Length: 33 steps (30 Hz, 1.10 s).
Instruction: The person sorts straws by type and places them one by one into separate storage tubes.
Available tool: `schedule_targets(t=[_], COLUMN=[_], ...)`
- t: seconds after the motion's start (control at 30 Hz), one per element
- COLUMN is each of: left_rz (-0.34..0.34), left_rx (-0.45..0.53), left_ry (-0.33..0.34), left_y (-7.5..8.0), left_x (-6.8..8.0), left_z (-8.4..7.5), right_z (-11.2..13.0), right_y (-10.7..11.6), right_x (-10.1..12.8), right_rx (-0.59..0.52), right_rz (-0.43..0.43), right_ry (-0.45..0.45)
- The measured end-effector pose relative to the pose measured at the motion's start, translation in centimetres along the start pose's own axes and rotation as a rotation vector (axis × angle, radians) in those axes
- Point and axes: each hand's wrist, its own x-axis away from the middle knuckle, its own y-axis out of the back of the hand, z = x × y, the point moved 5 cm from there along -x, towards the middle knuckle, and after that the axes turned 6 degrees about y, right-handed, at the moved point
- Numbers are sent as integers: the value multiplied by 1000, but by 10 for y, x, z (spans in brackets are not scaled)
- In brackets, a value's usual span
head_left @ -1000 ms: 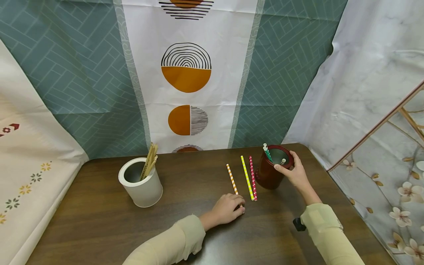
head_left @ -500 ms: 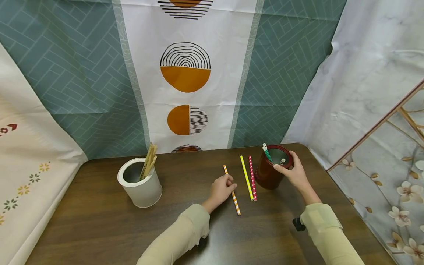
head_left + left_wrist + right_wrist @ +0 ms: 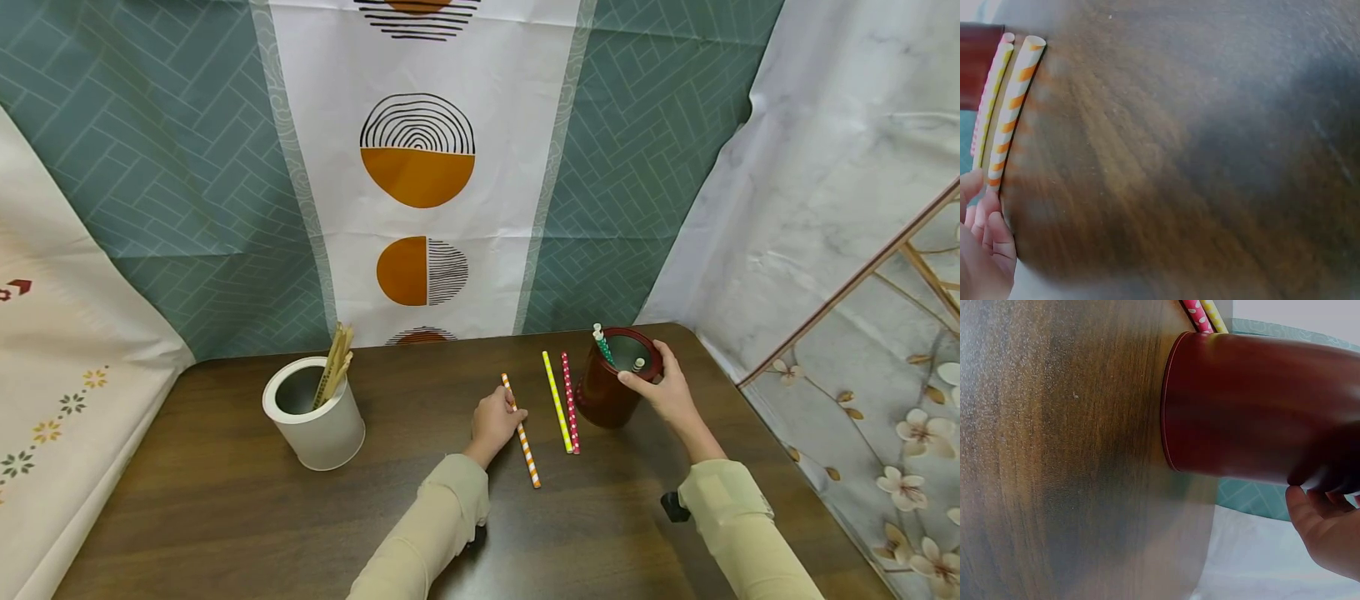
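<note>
Head view: two straws point(image 3: 600, 342) stand in the dark red cup point(image 3: 609, 392), gripped at its rim by the right hand point(image 3: 663, 392); three remain on the table point(image 3: 225, 500). Left hand point(image 3: 495, 421) pinches the orange-striped straw point(image 3: 521, 433), having slid up from its near end.

Left wrist view: fingertips point(image 3: 988, 219) close on that straw point(image 3: 1013, 112).

Right wrist view: fingers point(image 3: 1322, 512) curl round the cup point(image 3: 1254, 406).

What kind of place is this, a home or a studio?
Probably a staged recording corner, not a lived-in room: printed cloth backdrops hang on all sides of a wooden table that carries only straws and two cups.
</note>
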Motion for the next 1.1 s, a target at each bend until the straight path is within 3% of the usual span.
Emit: schedule_targets(t=[0.2,0.47,0.77,1.1], left_rz=[-1,58,33,69], left_rx=[-15,-46,-120,-132], left_ry=[31,105,42,66], left_y=[0,3,9,9], left_x=[-1,-3,-1,-1], left_z=[4,7,2,1], right_z=[1,2,1,1], right_y=[0,0,0,-1], right_x=[0,0,0,0], right_rx=[1,-1,0,-14], right_rz=[2,2,-5,-9], right_ry=[-6,-9,2,5])
